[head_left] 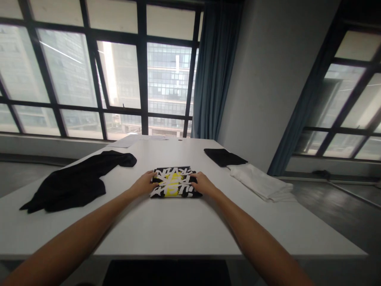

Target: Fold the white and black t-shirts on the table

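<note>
A folded black cloth with white letters and yellow patches [174, 182] lies flat in the middle of the white table [166, 230]. My left hand [146, 183] grips its left edge, with the thumb and fingertips on top of the print. On the opposite edge, my right hand [202, 184] holds the cloth the same way. Both hands' undersides are hidden.
Loose black cloth [71, 182] is spread on the table's left side. To the right lie a folded black cloth [224, 157] and a folded white cloth [260, 182], touching. Papers [125, 141] rest at the far end, near the windows.
</note>
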### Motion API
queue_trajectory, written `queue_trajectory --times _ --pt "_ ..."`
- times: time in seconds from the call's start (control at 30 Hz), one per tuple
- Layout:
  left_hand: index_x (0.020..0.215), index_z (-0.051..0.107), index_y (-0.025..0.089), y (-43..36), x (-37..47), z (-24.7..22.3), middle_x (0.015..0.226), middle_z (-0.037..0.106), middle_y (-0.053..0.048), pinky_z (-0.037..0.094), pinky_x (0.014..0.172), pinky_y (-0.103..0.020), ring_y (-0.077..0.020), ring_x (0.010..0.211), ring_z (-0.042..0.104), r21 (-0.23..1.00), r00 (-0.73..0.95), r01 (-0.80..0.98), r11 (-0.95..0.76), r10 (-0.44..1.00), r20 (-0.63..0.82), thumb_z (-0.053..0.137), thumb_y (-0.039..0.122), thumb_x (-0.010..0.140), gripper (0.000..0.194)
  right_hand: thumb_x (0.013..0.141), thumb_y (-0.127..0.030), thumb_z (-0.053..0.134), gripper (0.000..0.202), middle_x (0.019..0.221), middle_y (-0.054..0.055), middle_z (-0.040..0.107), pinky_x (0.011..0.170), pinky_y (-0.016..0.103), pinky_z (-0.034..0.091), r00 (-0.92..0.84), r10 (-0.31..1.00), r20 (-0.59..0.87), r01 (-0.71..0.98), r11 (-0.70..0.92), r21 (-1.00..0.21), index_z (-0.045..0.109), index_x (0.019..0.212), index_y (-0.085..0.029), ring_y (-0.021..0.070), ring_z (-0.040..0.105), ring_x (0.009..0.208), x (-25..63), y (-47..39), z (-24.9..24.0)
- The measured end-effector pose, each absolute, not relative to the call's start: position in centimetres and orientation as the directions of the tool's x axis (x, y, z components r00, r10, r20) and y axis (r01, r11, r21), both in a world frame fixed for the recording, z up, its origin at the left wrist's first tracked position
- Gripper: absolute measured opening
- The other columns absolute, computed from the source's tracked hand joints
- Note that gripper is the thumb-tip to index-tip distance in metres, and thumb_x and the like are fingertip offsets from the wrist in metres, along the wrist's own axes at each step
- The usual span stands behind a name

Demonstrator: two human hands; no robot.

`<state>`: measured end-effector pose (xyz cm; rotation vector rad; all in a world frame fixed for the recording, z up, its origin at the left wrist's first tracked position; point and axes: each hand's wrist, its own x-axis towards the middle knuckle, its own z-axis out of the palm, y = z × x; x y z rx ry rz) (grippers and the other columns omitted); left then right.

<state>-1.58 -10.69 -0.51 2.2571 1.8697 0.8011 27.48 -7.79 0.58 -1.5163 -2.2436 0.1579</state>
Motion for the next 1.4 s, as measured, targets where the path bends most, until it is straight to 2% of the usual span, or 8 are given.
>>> queue_trajectory --times 0.17,0.33,0.5,0.7,0.83,1.1,1.27,1.4 --pt "0.141 0.051 0.015 -11.9 0.8 -1.5 0.155 0.039 -0.010 0.028 0.117 -0.045 -0.0274 0.141 0.037 0.136 0.395 0.859 -0.493 0.808 0.436 0.034 0.041 0.099 0.052 0.097 -0.039 0.044 0.049 0.146 0.013 0.047 0.111 0.042 0.031 -0.396 0.848 0.352 0.858 0.478 -0.188 0.051 0.141 -0.019 0.0263 0.044 0.132 25.4 -8.8 -0.4" --pt "0.152 0.034 0.014 -12.1 2.0 -3.3 0.159 0.030 -0.010 0.016 0.121 -0.047 -0.0266 0.149 0.019 0.198 0.524 0.810 -0.552 0.833 0.177 0.023 0.051 0.101 0.064 0.099 -0.058 0.025 0.066 0.163 0.007 0.018 0.119 0.052 0.010 -0.561 0.828 0.019 0.799 0.547 -0.248 0.026 0.155 -0.021 0.0260 0.012 0.150 24.6 -8.9 -2.0" --pt "0.155 0.027 0.019 -11.8 0.5 -2.9 0.162 0.022 -0.008 0.012 0.121 -0.044 -0.0236 0.150 0.014 0.202 0.496 0.841 -0.502 0.864 0.086 0.021 0.060 0.098 0.071 0.099 -0.059 0.021 0.069 0.164 0.005 0.009 0.120 0.052 0.007 -0.544 0.838 -0.043 0.815 0.515 -0.268 0.020 0.157 -0.021 0.0247 0.005 0.151 24.8 -9.0 -2.3" --pt "0.156 0.020 0.021 -10.2 -2.6 -2.5 0.163 0.012 -0.008 0.008 0.117 -0.060 -0.0305 0.150 0.007 0.174 0.282 0.946 -0.274 0.959 -0.024 0.020 0.067 0.094 0.077 0.099 -0.058 0.027 0.060 0.153 0.008 0.041 0.114 0.041 0.029 -0.553 0.833 0.003 0.806 0.536 -0.250 0.050 0.142 -0.024 0.0253 0.034 0.141 25.0 -7.7 -0.8" --pt "0.156 0.024 0.022 -9.1 -3.5 -2.5 0.163 0.014 -0.009 0.009 0.117 -0.058 -0.0307 0.150 0.012 0.138 0.233 0.963 -0.231 0.972 0.002 0.025 0.071 0.091 0.082 0.088 -0.061 0.053 0.064 0.140 0.017 0.053 0.102 0.039 0.042 -0.292 0.952 0.087 0.930 0.304 -0.204 0.057 0.133 -0.015 0.0307 0.050 0.128 25.2 -4.2 0.9" --pt "0.153 0.031 0.014 -8.6 -4.6 -2.0 0.158 0.030 -0.016 0.022 0.114 -0.058 -0.0345 0.146 0.026 0.122 0.004 0.993 -0.011 0.998 0.055 0.033 0.072 0.087 0.089 0.046 -0.046 0.092 0.056 0.085 0.009 0.073 0.067 0.030 0.054 -0.228 0.932 -0.282 0.863 0.059 -0.502 0.073 0.089 -0.014 0.0260 0.067 0.085 24.5 1.6 4.6" --pt "0.156 0.021 0.014 -8.9 -3.6 -2.6 0.159 0.030 -0.014 0.025 0.114 -0.058 -0.0333 0.146 0.025 0.165 -0.036 0.986 0.026 0.998 0.058 0.020 0.057 0.096 0.074 0.057 -0.034 0.088 0.042 0.077 0.006 0.073 0.069 0.031 0.057 -0.372 0.928 -0.029 0.475 0.164 -0.865 0.072 0.091 -0.015 0.0226 0.068 0.076 25.4 4.9 7.0" --pt "0.157 0.020 0.014 -9.1 -2.9 -3.1 0.160 0.027 -0.012 0.021 0.114 -0.060 -0.0362 0.148 0.019 0.102 -0.026 0.995 0.021 0.998 0.050 0.018 0.054 0.097 0.072 0.064 -0.030 0.084 0.042 0.084 0.006 0.074 0.070 0.031 0.058 -0.213 0.935 0.285 0.314 0.341 -0.886 0.068 0.099 -0.014 0.0198 0.068 0.075 27.1 9.3 10.2"
